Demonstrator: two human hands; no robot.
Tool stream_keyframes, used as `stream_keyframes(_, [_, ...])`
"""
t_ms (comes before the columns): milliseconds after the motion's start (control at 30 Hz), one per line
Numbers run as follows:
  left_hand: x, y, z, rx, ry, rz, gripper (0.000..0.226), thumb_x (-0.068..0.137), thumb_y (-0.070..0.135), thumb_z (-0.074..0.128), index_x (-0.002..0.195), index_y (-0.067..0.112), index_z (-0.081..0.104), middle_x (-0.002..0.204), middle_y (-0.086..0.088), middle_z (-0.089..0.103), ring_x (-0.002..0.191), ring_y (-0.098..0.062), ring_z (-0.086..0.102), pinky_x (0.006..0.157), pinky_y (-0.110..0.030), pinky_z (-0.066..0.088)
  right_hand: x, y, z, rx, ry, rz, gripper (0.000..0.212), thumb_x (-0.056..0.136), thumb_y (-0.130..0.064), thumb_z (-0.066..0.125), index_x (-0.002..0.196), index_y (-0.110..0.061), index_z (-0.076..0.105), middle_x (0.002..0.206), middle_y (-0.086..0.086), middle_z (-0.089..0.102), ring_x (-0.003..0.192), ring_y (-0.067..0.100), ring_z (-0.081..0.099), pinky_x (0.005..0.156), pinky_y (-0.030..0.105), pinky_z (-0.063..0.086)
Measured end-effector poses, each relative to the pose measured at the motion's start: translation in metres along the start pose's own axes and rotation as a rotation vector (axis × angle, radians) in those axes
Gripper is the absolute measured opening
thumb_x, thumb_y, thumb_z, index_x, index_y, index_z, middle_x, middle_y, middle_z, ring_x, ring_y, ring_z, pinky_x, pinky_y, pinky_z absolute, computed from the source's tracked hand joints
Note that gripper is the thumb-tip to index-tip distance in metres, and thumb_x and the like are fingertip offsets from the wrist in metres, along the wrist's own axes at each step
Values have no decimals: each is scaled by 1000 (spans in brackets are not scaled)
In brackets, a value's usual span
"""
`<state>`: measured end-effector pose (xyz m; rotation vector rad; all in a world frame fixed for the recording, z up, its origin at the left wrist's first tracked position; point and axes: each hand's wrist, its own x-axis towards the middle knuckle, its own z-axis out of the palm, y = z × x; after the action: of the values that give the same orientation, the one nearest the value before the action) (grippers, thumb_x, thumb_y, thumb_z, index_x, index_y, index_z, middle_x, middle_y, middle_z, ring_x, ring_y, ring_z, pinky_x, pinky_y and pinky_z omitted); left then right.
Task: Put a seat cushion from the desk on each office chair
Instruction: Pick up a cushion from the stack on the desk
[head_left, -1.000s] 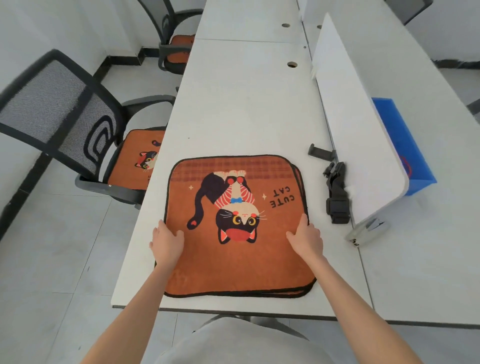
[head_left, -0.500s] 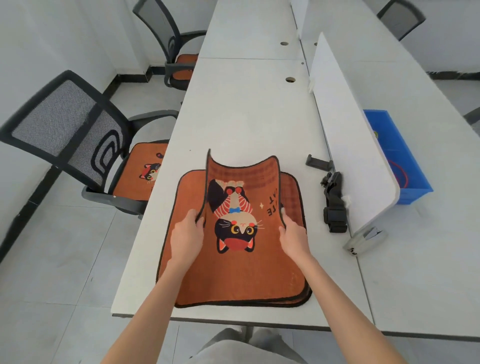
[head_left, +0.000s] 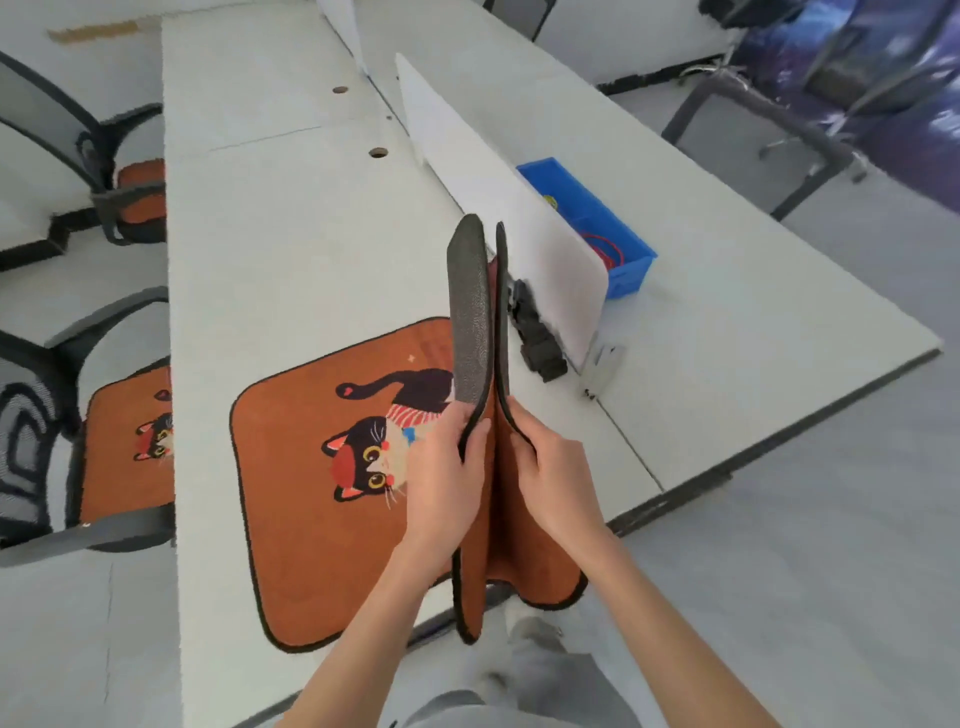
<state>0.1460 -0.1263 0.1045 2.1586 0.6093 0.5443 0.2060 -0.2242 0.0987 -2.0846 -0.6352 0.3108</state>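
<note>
Gripping opposite side edges, the left hand (head_left: 447, 478) and right hand (head_left: 556, 478) are clamped on the lifted cushion (head_left: 470, 312), thumbs on the orange inner face. The cushion is folded together lengthwise and held above the desk (head_left: 291, 249) edge, long axis running away from the person, dark backing outward. A second cushion (head_left: 322, 467) lies flat on the desk, just left. Cushioned chairs (head_left: 124, 447) are seen further left.

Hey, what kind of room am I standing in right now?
Most likely a shared office: long white desks split by white divider panels, with black mesh office chairs drawn up alongside, two already carrying orange cat-print seat cushions.
</note>
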Motion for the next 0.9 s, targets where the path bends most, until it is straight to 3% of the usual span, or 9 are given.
stream_keyframes(100, [-19,25,14,-64,-138,112,9,93,18,50,86,18,56,55,14,49,53,3,50,49,-12,33,-40,2,-26,5,147,88,46,94,-10,40,135,-30,44,111,11,70,99,26,64,91,33,48])
stream_keyframes(200, [-33,51,32,-106,-248,228,10,92,19,51,86,14,58,57,11,51,56,2,52,50,-13,35,-71,14,-55,38,275,168,45,95,-10,41,134,-29,45,122,-1,64,107,14,59,90,8,38])
stream_keyframes(333, [-48,86,73,-200,-431,307,15,92,23,52,89,10,59,69,-9,65,60,-17,57,58,-31,45,-105,36,-98,96,445,289,42,95,-10,42,132,-27,49,106,-17,59,100,0,56,77,-6,35])
stream_keyframes(400, [-55,103,102,-234,-516,332,15,91,24,52,88,11,59,68,-9,66,61,-21,59,61,-36,47,-118,53,-119,99,526,342,42,95,-11,41,132,-30,49,104,-13,64,94,2,58,71,-6,37])
stream_keyframes(500, [-59,132,152,-232,-606,387,12,91,21,53,86,11,58,59,2,58,58,-15,52,56,-22,38,-130,88,-154,92,636,407,43,95,-11,40,133,-31,48,112,1,69,96,13,62,72,-4,37])
stream_keyframes(600, [-60,168,211,-252,-700,456,12,92,20,52,81,18,54,57,6,51,59,-11,49,53,-16,35,-137,127,-202,94,691,448,44,96,-10,40,133,-31,47,120,-13,60,105,3,58,77,-9,32])
stream_keyframes(667, [-57,191,251,-252,-746,486,14,93,20,50,80,19,53,59,1,54,67,-18,52,55,-16,38,-139,153,-238,90,715,467,43,96,-10,39,133,-30,48,120,-21,53,104,-6,51,81,-10,30])
stream_keyframes(800, [-47,246,342,-237,-780,483,15,93,20,49,82,14,57,61,1,58,63,-11,56,54,-19,40,-144,211,-335,51,757,546,42,96,-9,39,133,-26,46,122,-21,48,111,-3,47,82,-13,25])
stream_keyframes(900, [-31,281,393,-230,-774,409,15,93,21,49,82,14,56,61,4,56,55,-8,52,54,-19,39,-145,246,-401,21,766,628,40,98,-12,36,136,-22,43,132,-8,53,122,11,48,90,1,27])
